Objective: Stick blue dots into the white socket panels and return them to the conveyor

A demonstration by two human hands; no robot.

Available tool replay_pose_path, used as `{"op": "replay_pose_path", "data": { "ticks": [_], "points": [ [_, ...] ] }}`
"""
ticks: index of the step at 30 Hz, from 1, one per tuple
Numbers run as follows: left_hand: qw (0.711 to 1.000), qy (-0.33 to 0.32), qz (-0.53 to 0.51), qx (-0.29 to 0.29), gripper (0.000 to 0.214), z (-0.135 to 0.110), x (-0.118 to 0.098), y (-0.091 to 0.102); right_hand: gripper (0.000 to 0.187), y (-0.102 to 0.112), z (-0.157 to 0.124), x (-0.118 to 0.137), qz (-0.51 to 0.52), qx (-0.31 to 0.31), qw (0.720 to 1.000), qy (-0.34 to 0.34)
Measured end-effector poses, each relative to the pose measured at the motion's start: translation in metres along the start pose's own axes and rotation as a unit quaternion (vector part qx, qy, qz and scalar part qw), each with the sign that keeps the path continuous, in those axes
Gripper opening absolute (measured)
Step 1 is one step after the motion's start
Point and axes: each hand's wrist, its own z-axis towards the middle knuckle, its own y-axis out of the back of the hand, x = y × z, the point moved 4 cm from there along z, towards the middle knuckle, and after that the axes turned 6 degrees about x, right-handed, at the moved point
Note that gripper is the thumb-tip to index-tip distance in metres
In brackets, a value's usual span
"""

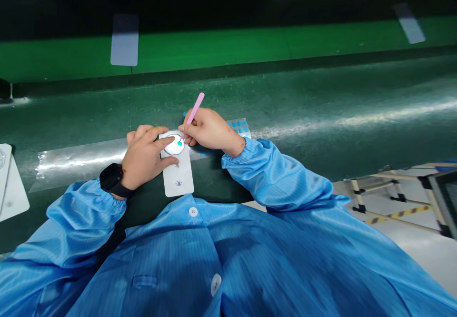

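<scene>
A white rectangular panel with rounded corners lies on the green bench. Near its far end is a dark-outlined, roundish bright area. My left hand rests over the panel's left side, fingers stretched and apart, with the index finger on the bright area and the thumb lower down. Between the fingers of my right hand are pink tweezers, tilted, their tip pointing down at the panel. A small blue piece shows at that tip, over the bright area; whether it touches the surface I cannot tell.
A clear film strip runs beneath my hands; a sheet of blue dots lies by my right wrist. White panels lie at far left. Another panel and one at far right sit on the bright green strip beyond.
</scene>
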Motion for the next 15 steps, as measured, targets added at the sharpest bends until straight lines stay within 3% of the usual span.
{"op": "replay_pose_path", "data": {
  "ticks": [15],
  "points": [
    [0.999,-0.027,0.007,-0.015,0.038,-0.0038,0.0008,0.0003,0.014,-0.0009,-0.0044,0.0028,-0.065,-0.028,0.997,0.033]
  ]
}}
